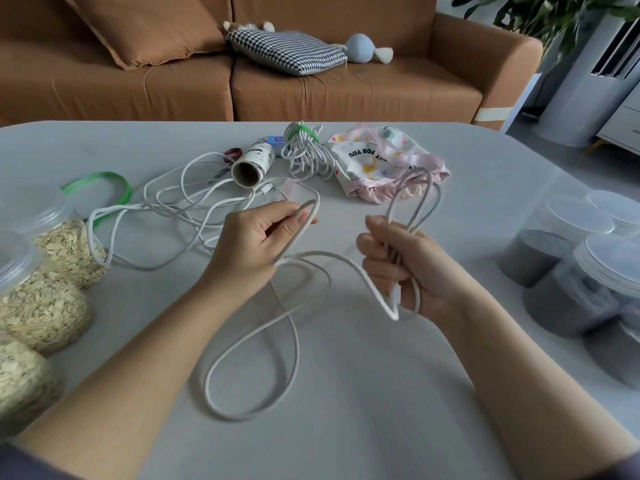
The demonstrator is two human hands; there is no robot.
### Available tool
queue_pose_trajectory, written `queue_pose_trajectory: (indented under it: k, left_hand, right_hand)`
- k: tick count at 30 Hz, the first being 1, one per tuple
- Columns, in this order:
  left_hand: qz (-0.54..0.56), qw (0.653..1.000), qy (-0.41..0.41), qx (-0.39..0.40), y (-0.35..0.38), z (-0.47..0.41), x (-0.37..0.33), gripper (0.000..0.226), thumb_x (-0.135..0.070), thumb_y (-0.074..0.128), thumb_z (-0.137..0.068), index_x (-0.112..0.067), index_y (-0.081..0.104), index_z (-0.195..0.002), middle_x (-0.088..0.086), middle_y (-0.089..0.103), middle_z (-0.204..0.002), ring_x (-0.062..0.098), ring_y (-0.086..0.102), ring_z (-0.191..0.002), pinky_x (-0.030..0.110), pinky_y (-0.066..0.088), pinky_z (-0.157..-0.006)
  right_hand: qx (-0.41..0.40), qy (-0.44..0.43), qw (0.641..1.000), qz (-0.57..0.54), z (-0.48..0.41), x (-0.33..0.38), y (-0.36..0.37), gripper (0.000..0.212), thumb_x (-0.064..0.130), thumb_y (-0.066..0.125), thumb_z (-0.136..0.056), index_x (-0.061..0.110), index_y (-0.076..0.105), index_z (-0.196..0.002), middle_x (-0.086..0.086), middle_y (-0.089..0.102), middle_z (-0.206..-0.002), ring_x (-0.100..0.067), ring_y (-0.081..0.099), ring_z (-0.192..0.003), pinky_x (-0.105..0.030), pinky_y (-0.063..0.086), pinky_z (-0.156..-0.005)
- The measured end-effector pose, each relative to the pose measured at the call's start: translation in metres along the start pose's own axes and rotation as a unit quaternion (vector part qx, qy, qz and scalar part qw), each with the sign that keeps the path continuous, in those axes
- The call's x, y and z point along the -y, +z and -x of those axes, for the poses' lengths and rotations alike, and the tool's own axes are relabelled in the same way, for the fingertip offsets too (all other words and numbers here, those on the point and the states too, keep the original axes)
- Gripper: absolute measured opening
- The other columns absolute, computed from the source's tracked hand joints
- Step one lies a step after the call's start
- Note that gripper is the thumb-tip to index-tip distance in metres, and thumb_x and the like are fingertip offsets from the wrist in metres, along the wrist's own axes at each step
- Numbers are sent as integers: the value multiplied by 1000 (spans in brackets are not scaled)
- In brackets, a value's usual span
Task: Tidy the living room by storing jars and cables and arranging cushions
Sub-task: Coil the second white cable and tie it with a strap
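The left grip (256, 244) pinches a white cable (296, 341) between thumb and fingertips. The right grip (398, 268) is curled around several gathered loops of the same cable, which stand up above its fingers. Between the two, the cable sags and falls in a wide loop onto the grey surface (363, 427). Behind the left grip more white cable lies in a loose tangle (180, 202); I cannot tell whether it is the same length. Beyond that sit a cardboard roll (252, 164) on its side, a coiled cable bundle (304, 150) cinched with a green tie, and a printed drawstring pouch (381, 161). Oat-filled jars (45, 306) crowd the left edge and dark-filled jars (571, 289) the right. On the brown sofa (346, 91) behind the surface, a brown cushion (145, 26) leans beside a houndstooth cushion (287, 51).
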State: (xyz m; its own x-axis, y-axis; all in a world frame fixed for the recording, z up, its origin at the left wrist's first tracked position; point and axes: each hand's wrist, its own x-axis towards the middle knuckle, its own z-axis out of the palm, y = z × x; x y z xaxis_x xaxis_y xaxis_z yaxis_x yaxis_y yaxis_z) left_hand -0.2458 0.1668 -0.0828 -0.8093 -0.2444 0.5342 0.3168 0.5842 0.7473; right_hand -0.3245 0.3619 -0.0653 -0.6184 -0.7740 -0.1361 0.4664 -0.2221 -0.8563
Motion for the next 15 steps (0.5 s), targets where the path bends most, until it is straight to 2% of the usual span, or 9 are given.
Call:
queue_pose_trajectory:
  k: [1,3,4,7,9,13,15]
  left_hand:
    - [-17,1000,2,-20,0,-1,3,29,-35,56,-95,-14,72,-83,6,62,-65,31,57,-67,36,54,-69]
    - [-67,996,6,-60,-1,-2,6,36,-34,55,-95,-6,67,-76,-5,53,-55,13,47,-55,25,47,-59]
    - [-92,993,10,-76,-2,-2,5,37,-32,56,-96,-5,64,-72,-5,47,-52,11,41,-53,23,39,-54]
    - [-145,985,14,-97,-5,-1,6,37,-28,55,-97,-8,55,-66,0,35,-49,18,33,-53,30,31,-52]
    - [-156,981,6,-112,-5,-1,6,35,-30,54,-97,-9,59,-69,0,35,-49,18,32,-53,28,30,-52]
    - [-150,978,-7,-143,-5,-1,4,34,-34,50,-95,-8,71,-84,2,38,-46,22,35,-53,26,31,-50]
    - [-178,975,-4,-136,-4,-1,5,29,-31,52,-93,-10,71,-91,-2,50,-55,18,42,-54,33,43,-55]
  right_hand:
    - [61,50,997,-13,1,-1,-2,24,29,56,-89,20,38,-75,4,36,-61,-2,22,-35,-15,29,-34]
    - [182,128,974,-36,3,-3,-7,28,39,62,-87,19,44,-83,4,40,-63,-4,20,-37,-14,26,-35]
    - [227,149,962,-29,3,-4,-8,30,43,64,-87,19,47,-89,4,41,-65,-4,20,-38,-14,24,-36]
    - [299,172,938,11,7,-6,-9,43,50,67,-83,15,52,-103,5,43,-67,-3,19,-41,-14,21,-39]
    - [303,182,935,37,10,-6,-7,45,45,73,-80,14,53,-106,5,44,-65,-3,18,-41,-14,20,-39]
    - [256,168,951,54,10,-9,-3,42,34,78,-75,15,56,-105,-1,48,-63,-1,23,-36,-14,22,-37]
    - [248,147,956,45,6,-10,-2,29,32,74,-79,16,61,-100,-3,51,-63,-3,20,-35,-15,21,-36]
